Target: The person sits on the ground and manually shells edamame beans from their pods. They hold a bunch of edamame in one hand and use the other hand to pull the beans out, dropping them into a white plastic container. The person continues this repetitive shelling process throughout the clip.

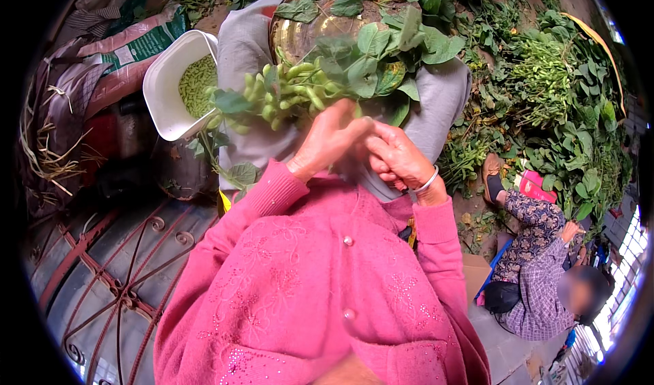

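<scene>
A leafy soybean plant with green pods (301, 91) lies across my lap, over grey trousers. My left hand (332, 137) is bent at the plant's lower edge, close beneath the pods; the fingers are partly hidden and blurred. Against it, fingertips meeting or nearly so, is my right hand (398, 157), with a bangle at the wrist and curled fingers; whether either hand grips a stem or a pod cannot be seen. Left of my lap stands a white plastic container (166, 86), tilted, with small green soybeans or pods (196, 86) inside. Beyond the plant, a round metal vessel (311, 37) carries loose leaves.
Heaped soybean plants (546, 83) cover the ground at the right. A seated person in a checked shirt (541, 293) is at the lower right, near a cardboard box (475, 275). A printed sack (127, 53) lies at the upper left, above a scrolled iron grille (120, 288).
</scene>
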Demonstrator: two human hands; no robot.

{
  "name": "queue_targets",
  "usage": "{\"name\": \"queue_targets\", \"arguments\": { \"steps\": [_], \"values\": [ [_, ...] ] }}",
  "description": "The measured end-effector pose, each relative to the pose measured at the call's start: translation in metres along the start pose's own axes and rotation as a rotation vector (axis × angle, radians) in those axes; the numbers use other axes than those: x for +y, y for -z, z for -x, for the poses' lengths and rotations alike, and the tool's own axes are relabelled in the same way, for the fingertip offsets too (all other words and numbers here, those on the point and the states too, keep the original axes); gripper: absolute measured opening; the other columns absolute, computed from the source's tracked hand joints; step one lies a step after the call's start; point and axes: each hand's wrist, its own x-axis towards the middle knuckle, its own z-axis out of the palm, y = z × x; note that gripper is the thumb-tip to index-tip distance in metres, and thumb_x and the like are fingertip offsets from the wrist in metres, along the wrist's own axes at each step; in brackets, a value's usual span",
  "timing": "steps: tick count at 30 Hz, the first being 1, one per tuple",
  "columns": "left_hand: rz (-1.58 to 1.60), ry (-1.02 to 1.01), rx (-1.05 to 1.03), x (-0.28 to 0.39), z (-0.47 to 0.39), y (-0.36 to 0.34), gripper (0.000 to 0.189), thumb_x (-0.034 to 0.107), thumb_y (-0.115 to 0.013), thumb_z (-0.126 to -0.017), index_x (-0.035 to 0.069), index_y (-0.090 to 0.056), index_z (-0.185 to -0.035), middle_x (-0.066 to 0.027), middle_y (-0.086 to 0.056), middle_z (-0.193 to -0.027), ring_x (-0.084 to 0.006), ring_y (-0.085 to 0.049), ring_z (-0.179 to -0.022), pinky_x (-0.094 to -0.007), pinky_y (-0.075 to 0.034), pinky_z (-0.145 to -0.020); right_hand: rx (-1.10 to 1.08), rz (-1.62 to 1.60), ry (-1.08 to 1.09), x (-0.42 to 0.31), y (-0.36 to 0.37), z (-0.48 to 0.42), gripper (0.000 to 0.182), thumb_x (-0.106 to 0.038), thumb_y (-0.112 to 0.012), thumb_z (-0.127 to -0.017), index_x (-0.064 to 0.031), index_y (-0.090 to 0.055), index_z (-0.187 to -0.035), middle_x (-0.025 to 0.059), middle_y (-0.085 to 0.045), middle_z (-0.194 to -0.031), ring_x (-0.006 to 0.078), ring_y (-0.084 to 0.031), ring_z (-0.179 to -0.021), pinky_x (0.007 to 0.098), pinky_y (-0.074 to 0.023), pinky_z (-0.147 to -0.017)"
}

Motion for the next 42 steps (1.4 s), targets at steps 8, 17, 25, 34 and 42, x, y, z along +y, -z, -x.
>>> {"name": "queue_targets", "arguments": {
  "steps": [8,17,25,34,42],
  "values": [
    [0.401,0.191,-0.053,-0.002,0.002,0.005,0.020,0.026,-0.049,-0.089,0.009,-0.053,-0.100,0.0073,-0.042,-0.063,-0.0015,-0.033,-0.048,-0.0170,-0.024,-0.040,-0.068,-0.155,-0.022,0.008,0.011,-0.002,0.019,-0.023,-0.044,-0.092,-0.0076,-0.049,-0.103,-0.0026,-0.049,-0.065,-0.0002,-0.029,-0.039,0.0156,-0.0194,-0.030],
    [0.473,0.042,-0.050,-0.004,0.005,0.000,0.011,0.018,-0.049,-0.086,0.007,-0.052,-0.088,0.0008,-0.049,-0.069,-0.0052,-0.042,-0.058,-0.0204,-0.033,-0.047,0.485,0.741,0.651,-0.017,-0.042,-0.018,0.022,-0.015,-0.060,-0.081,-0.0006,-0.054,-0.097,0.0103,-0.057,-0.075,0.0219,-0.058,-0.069,0.0318,-0.0458,-0.062],
    [0.193,-0.171,-0.116,-0.003,0.010,0.019,0.016,0.014,-0.046,-0.087,-0.001,-0.053,-0.088,-0.0041,-0.054,-0.075,-0.0111,-0.048,-0.068,-0.0270,-0.042,-0.061,0.591,0.916,0.749,-0.021,-0.048,-0.060,0.015,-0.013,-0.058,-0.081,-0.0034,-0.054,-0.091,0.0147,-0.057,-0.076,0.0300,-0.057,-0.067,0.0384,-0.0453,-0.057],
    [0.543,0.231,0.024,-0.003,0.017,0.024,0.011,0.017,-0.049,-0.088,0.010,-0.054,-0.094,0.0051,-0.043,-0.062,-0.0019,-0.028,-0.042,-0.0182,-0.022,-0.037,0.527,0.496,0.514,0.005,-0.035,-0.040,0.013,-0.013,-0.059,-0.084,-0.0017,-0.056,-0.090,-0.0021,-0.053,-0.063,0.0030,-0.045,-0.056,0.0191,-0.0366,-0.051],
    [1.074,0.323,-0.016,-0.005,0.022,0.015,0.014,0.018,-0.055,-0.088,0.008,-0.054,-0.097,0.0027,-0.045,-0.068,-0.0056,-0.035,-0.049,-0.0186,-0.026,-0.038,0.544,0.216,0.518,0.031,-0.041,-0.039,0.014,-0.016,-0.059,-0.086,-0.0028,-0.055,-0.086,-0.0028,-0.054,-0.063,0.0023,-0.046,-0.055,0.0178,-0.0358,-0.049]
  ]
}}
